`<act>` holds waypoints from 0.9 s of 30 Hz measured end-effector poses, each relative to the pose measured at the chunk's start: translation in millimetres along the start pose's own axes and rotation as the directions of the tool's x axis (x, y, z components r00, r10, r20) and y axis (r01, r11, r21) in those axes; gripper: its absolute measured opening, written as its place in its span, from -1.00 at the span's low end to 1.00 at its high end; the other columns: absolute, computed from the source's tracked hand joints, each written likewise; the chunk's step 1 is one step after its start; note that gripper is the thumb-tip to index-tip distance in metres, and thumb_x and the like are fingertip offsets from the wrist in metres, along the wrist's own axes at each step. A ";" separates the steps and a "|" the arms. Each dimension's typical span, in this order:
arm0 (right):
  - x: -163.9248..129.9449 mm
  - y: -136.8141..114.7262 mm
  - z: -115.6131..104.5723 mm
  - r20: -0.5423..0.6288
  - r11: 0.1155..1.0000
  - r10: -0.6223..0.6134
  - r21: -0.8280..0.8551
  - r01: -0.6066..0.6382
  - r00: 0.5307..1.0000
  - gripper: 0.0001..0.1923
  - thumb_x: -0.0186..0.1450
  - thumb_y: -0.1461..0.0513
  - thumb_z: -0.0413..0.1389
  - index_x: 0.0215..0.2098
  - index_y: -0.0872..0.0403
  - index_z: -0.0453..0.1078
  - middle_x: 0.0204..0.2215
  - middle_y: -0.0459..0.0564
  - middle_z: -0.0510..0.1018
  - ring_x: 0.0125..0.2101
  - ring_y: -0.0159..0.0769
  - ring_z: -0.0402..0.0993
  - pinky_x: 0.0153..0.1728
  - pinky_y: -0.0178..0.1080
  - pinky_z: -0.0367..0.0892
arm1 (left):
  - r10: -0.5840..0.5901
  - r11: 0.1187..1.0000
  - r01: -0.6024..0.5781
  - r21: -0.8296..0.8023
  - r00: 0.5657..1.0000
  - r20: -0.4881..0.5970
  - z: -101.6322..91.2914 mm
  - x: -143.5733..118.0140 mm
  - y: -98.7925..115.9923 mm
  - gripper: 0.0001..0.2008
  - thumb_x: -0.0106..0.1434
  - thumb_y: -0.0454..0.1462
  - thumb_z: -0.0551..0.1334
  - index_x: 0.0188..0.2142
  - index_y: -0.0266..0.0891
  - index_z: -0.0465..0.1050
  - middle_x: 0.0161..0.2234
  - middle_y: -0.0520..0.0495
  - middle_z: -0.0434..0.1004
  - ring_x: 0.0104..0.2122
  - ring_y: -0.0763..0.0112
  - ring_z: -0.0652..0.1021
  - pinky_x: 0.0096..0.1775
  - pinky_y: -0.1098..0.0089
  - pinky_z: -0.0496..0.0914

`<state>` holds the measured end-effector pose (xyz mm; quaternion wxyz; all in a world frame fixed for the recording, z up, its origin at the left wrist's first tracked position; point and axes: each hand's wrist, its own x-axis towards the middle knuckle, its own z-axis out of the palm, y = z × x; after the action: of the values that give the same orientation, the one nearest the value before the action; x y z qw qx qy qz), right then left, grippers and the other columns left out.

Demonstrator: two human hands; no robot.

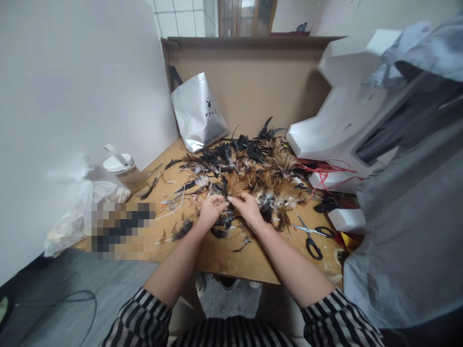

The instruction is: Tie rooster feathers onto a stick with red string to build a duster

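Observation:
Over the front of a heap of feathers, my two hands meet with the fingertips close together. My left hand point(212, 209) is closed in a pinch at the base of a small bunch of brown and black feathers point(232, 185). My right hand point(248, 208) pinches the same bunch from the other side, and its fingers hide part of the quills. Loose brown feathers point(285, 190) lie just right of my right hand, and black feathers point(249, 147) lie behind. Dark, fluffy feathers point(183, 230) lie left of my left wrist.
Black-handled scissors point(310, 235) lie partly open on the wooden table point(235, 262) at right. Red string point(329, 168) trails near white foam point(343, 111). A silver bag point(198, 113), a lidded cup point(126, 171) and a plastic bag point(77, 207) stand left. Grey cloth point(398, 217) hangs right.

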<state>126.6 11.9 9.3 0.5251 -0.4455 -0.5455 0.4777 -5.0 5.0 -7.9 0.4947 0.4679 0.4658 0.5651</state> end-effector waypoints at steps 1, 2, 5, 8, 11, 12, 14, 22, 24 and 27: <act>0.2 0.2 -0.8 0.000 1.000 0.009 0.016 -0.009 1.000 -0.70 -0.02 0.06 0.19 -0.60 0.12 0.28 -0.70 -0.20 0.24 -0.65 -0.49 0.06 -0.61 -0.38 0.01 | -0.011 1.000 0.011 0.000 1.000 0.014 0.6 -0.9 1.0 -0.69 -0.19 -0.23 0.39 -0.50 -0.31 0.32 -0.66 0.11 0.35 -0.68 0.61 0.33 -0.64 0.56 0.21; 0.7 0.7 -2.2 0.003 1.000 0.013 0.027 -0.013 1.000 -0.70 -0.02 0.06 0.18 -0.61 0.12 0.27 -0.70 -0.20 0.24 -0.65 -0.49 0.07 -0.60 -0.38 0.01 | -0.024 1.000 0.024 -0.003 0.999 0.032 1.1 -1.8 2.4 -0.68 -0.19 -0.22 0.39 -0.49 -0.30 0.32 -0.66 0.11 0.35 -0.68 0.60 0.34 -0.64 0.55 0.21; 2.9 2.9 -7.9 0.025 0.999 0.012 0.033 -0.013 1.000 -0.71 -0.01 0.08 0.18 -0.62 0.11 0.25 -0.69 -0.19 0.25 -0.63 -0.49 0.08 -0.57 -0.37 0.03 | -0.072 0.997 0.074 -0.017 0.992 0.102 2.0 -4.7 7.4 -0.65 -0.19 -0.20 0.39 -0.43 -0.30 0.35 -0.63 0.09 0.39 -0.66 0.57 0.37 -0.63 0.54 0.23; 3.8 4.2 -11.7 0.053 1.000 0.004 0.018 -0.005 0.999 -0.73 0.00 0.09 0.16 -0.61 0.10 0.25 -0.69 -0.19 0.24 -0.63 -0.48 0.08 -0.57 -0.37 0.04 | -0.131 0.991 0.132 0.002 0.981 0.143 1.4 -6.7 11.2 -0.67 -0.13 -0.16 0.36 -0.41 -0.32 0.40 -0.63 0.05 0.42 -0.69 0.60 0.34 -0.62 0.54 0.20; 2.9 4.2 -11.7 0.096 1.000 -0.004 -0.003 0.004 0.995 -0.75 0.01 0.09 0.13 -0.59 0.10 0.25 -0.68 -0.20 0.24 -0.63 -0.49 0.08 -0.58 -0.39 0.03 | -0.160 0.987 0.153 0.056 0.974 0.161 -0.2 -7.8 12.7 -0.72 -0.08 -0.13 0.33 -0.50 -0.31 0.41 -0.64 0.02 0.43 -0.71 0.61 0.31 -0.62 0.53 0.18; 2.6 4.1 -11.4 0.110 1.000 -0.003 -0.014 0.005 0.994 -0.76 0.02 0.10 0.12 -0.59 0.10 0.24 -0.68 -0.20 0.24 -0.63 -0.49 0.08 -0.59 -0.39 0.02 | -0.156 0.986 0.144 0.078 0.974 0.167 -0.6 -7.9 12.9 -0.73 -0.08 -0.13 0.33 -0.53 -0.31 0.40 -0.63 0.02 0.43 -0.70 0.62 0.32 -0.61 0.53 0.18; 2.3 3.9 -11.1 0.126 0.999 -0.007 -0.041 0.013 0.992 -0.78 0.03 0.12 0.10 -0.59 0.10 0.24 -0.68 -0.20 0.24 -0.63 -0.50 0.06 -0.60 -0.40 0.01 | -0.137 0.986 0.118 0.114 0.974 0.180 -0.8 -8.1 13.0 -0.74 -0.07 -0.14 0.33 -0.55 -0.31 0.39 -0.63 0.02 0.44 -0.69 0.61 0.32 -0.59 0.53 0.19; 0.8 0.1 -13.5 0.132 1.000 0.012 0.005 -0.013 0.991 -0.75 0.01 0.11 0.14 -0.60 0.09 0.22 -0.73 -0.24 0.18 -0.68 -0.52 0.02 -0.63 -0.39 -0.04 | -0.100 0.991 0.084 0.102 0.981 0.168 -0.9 -6.2 7.9 -0.77 -0.06 -0.18 0.33 -0.51 -0.29 0.37 -0.63 0.03 0.45 -0.69 0.59 0.34 -0.59 0.54 0.21; 0.1 -1.7 -13.0 0.167 0.996 0.055 0.065 -0.066 0.984 -0.72 -0.01 0.08 0.17 -0.58 0.09 0.22 -0.74 -0.26 0.19 -0.69 -0.53 0.05 -0.63 -0.40 -0.03 | -0.079 0.991 0.061 0.117 0.984 0.158 -2.4 -5.8 6.0 -0.79 -0.05 -0.19 0.32 -0.52 -0.29 0.39 -0.64 0.02 0.45 -0.68 0.59 0.34 -0.58 0.54 0.22; 0.0 -2.2 -12.1 0.193 0.991 0.081 0.093 -0.101 0.978 -0.68 -0.06 0.07 0.22 -0.55 0.11 0.25 -0.70 -0.24 0.26 -0.66 -0.52 0.13 -0.60 -0.41 0.04 | -0.053 0.988 0.031 0.149 0.988 0.148 -4.3 -6.1 4.7 -0.82 -0.05 -0.20 0.32 -0.54 -0.28 0.42 -0.65 0.03 0.43 -0.67 0.57 0.35 -0.58 0.53 0.23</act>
<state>138.7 12.2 11.3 0.4707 -0.3954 -0.5467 0.5685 -9.4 -1.7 -4.1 0.5047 0.5345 0.4771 0.4817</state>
